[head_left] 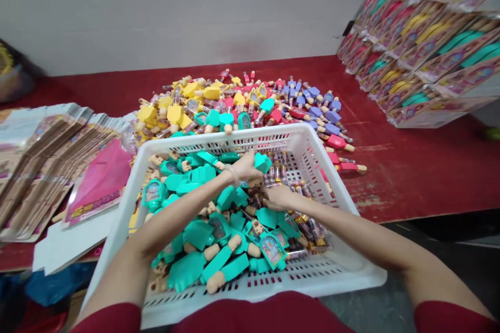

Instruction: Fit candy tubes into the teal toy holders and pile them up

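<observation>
A white perforated plastic basket (250, 283) holds a heap of teal popsicle-shaped toys (203, 234) with beige sticks, along with small clear tubes of colored candy (283, 174). Above the middle of the basket, my left hand (242, 167) grips a teal toy piece (262, 163) by its edge. My right hand (278, 197) rests among the toys and tubes, its fingers pointing toward my left hand. The fingers are partly hidden, and whether they hold anything is unclear.
Behind the basket, a red table (410, 177) bears a large pile of yellow, red, purple and teal toys (242, 101). Stacked printed blister packs (422, 47) lie at the right. Flat packaging cards (50, 166) lie at the left, with blue bags (54, 283) below.
</observation>
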`<action>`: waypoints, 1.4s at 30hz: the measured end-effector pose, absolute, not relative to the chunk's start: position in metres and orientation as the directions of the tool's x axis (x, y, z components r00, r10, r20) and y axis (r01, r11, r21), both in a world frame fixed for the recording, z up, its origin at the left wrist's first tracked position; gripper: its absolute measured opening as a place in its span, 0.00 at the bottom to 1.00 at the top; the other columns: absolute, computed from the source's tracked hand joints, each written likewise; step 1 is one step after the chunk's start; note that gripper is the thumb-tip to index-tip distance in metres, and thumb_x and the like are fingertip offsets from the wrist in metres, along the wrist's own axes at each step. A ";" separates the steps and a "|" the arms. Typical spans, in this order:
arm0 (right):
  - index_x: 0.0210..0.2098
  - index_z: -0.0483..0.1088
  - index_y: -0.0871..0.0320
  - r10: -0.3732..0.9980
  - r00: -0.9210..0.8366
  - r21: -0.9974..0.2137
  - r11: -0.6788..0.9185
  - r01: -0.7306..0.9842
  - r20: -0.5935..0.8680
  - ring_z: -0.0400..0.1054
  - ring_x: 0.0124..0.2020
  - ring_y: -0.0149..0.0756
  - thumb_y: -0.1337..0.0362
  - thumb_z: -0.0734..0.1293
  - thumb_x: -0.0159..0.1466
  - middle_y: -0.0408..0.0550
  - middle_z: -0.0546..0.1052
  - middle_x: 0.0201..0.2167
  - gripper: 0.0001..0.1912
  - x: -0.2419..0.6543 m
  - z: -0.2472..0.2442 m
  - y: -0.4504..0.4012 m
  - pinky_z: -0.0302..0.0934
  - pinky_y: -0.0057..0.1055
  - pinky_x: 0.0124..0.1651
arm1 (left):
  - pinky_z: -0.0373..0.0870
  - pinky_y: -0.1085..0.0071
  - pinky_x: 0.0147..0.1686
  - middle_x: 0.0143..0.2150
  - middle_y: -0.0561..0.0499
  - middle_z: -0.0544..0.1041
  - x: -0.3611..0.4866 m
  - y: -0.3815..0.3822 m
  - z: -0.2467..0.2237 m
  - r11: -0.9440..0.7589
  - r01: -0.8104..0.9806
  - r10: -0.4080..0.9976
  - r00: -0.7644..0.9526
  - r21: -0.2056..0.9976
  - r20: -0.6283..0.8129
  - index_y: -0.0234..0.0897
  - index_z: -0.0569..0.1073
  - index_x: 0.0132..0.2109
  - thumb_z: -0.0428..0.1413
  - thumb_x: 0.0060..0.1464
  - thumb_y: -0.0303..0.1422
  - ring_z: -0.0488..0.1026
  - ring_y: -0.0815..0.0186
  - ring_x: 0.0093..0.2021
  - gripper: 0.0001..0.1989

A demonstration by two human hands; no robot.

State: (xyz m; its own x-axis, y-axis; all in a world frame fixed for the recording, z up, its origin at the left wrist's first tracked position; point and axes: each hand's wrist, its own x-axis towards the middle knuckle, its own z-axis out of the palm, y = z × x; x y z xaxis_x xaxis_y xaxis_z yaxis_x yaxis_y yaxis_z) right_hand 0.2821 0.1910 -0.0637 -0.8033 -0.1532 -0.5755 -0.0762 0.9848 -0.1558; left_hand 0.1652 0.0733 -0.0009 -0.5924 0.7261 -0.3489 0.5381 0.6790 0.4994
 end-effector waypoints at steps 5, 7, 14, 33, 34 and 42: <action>0.45 0.71 0.63 -0.125 -0.816 -0.154 0.987 -0.045 -0.565 0.72 0.45 0.53 0.61 0.58 0.63 0.65 0.76 0.43 0.17 0.284 -0.070 0.192 0.65 0.42 0.42 | 0.68 0.72 0.30 0.35 0.54 0.74 0.180 -0.015 0.022 0.614 0.463 0.788 -0.406 0.639 -0.462 0.36 0.65 0.48 0.60 0.42 0.36 0.72 0.63 0.33 0.25; 0.50 0.67 0.65 -0.073 -0.849 -0.129 0.992 -0.006 -0.523 0.70 0.47 0.54 0.59 0.56 0.65 0.68 0.73 0.47 0.20 0.290 -0.074 0.187 0.63 0.44 0.44 | 0.67 0.71 0.29 0.33 0.54 0.72 0.194 -0.037 0.021 0.614 0.370 0.786 -0.365 0.698 -0.498 0.36 0.61 0.53 0.60 0.42 0.36 0.71 0.63 0.32 0.30; 0.57 0.56 0.71 0.054 -0.878 -0.122 0.984 0.127 -0.475 0.71 0.44 0.54 0.64 0.60 0.62 0.71 0.73 0.44 0.26 0.295 -0.071 0.182 0.63 0.42 0.42 | 0.66 0.72 0.28 0.37 0.51 0.73 0.218 -0.063 0.013 0.639 0.078 0.752 -0.273 0.765 -0.600 0.38 0.63 0.54 0.58 0.48 0.49 0.72 0.64 0.31 0.30; 0.54 0.63 0.62 -0.432 -0.729 -0.343 0.677 -0.652 0.531 0.68 0.38 0.42 0.73 0.58 0.60 0.55 0.75 0.39 0.22 0.322 -0.005 0.167 0.64 0.38 0.38 | 0.64 0.74 0.30 0.36 0.52 0.73 0.233 -0.064 0.048 0.474 0.163 0.815 -0.453 0.865 -0.361 0.37 0.70 0.46 0.49 0.59 0.49 0.69 0.68 0.31 0.20; 0.54 0.63 0.62 -0.453 -0.711 -0.302 0.684 -0.665 0.538 0.68 0.37 0.42 0.73 0.57 0.59 0.55 0.75 0.38 0.23 0.324 -0.004 0.166 0.63 0.37 0.37 | 0.63 0.75 0.26 0.34 0.52 0.73 0.234 -0.064 0.047 0.495 0.111 0.807 -0.427 0.862 -0.408 0.37 0.70 0.45 0.49 0.59 0.50 0.67 0.69 0.28 0.21; 0.47 0.69 0.62 -0.385 -0.870 -0.575 0.653 -0.493 0.308 0.69 0.35 0.39 0.68 0.60 0.61 0.52 0.76 0.35 0.15 0.327 0.004 0.165 0.62 0.34 0.36 | 0.66 0.72 0.27 0.32 0.49 0.75 0.242 -0.063 0.029 0.591 0.302 0.765 -0.503 0.748 -0.402 0.36 0.71 0.48 0.47 0.59 0.53 0.71 0.66 0.28 0.25</action>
